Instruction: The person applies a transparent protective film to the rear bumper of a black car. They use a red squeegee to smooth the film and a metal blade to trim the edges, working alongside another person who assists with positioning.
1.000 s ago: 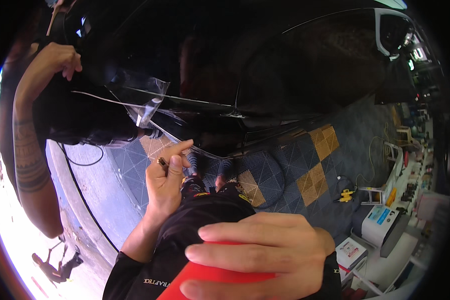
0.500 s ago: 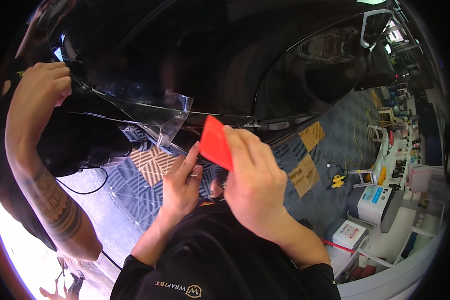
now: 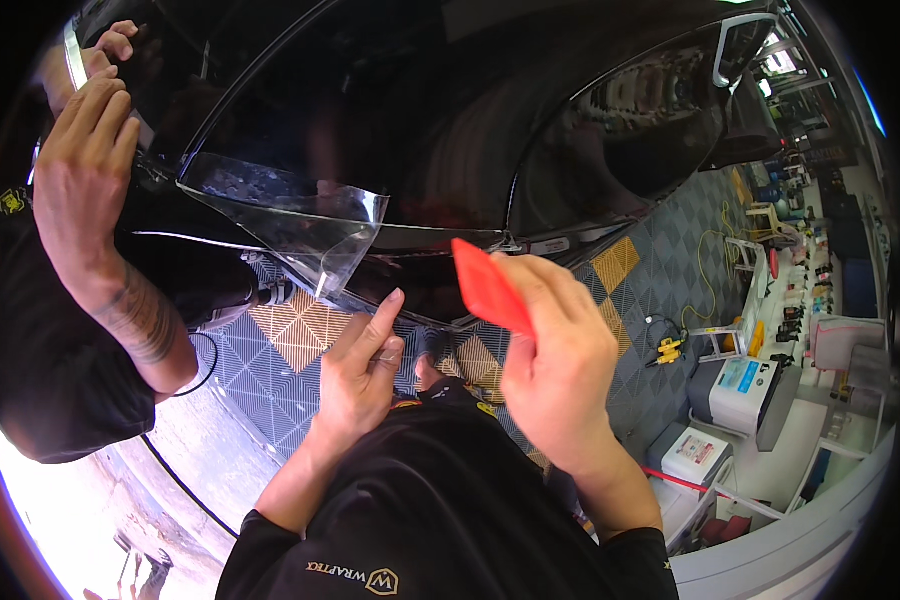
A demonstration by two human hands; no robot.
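Slid right since half a second back: that flat red card (image 3: 490, 287), pinched in this person's bare right hand (image 3: 567, 360) near a glossy black car (image 3: 410, 120) with loose clear film (image 3: 290, 218). Bare left hand (image 3: 358, 380) points; honestly can't tell from here if it's gripping anything.

gap btwn l hand (image 3: 356, 388) & r hand (image 3: 568, 365) free; clear film (image 3: 295, 215) blocks ahead-l, co-worker's arm (image 3: 145, 315) far l.

The film (image 3: 290, 212) and car body (image 3: 420, 120) look glossy, the card (image 3: 492, 288) plastic.
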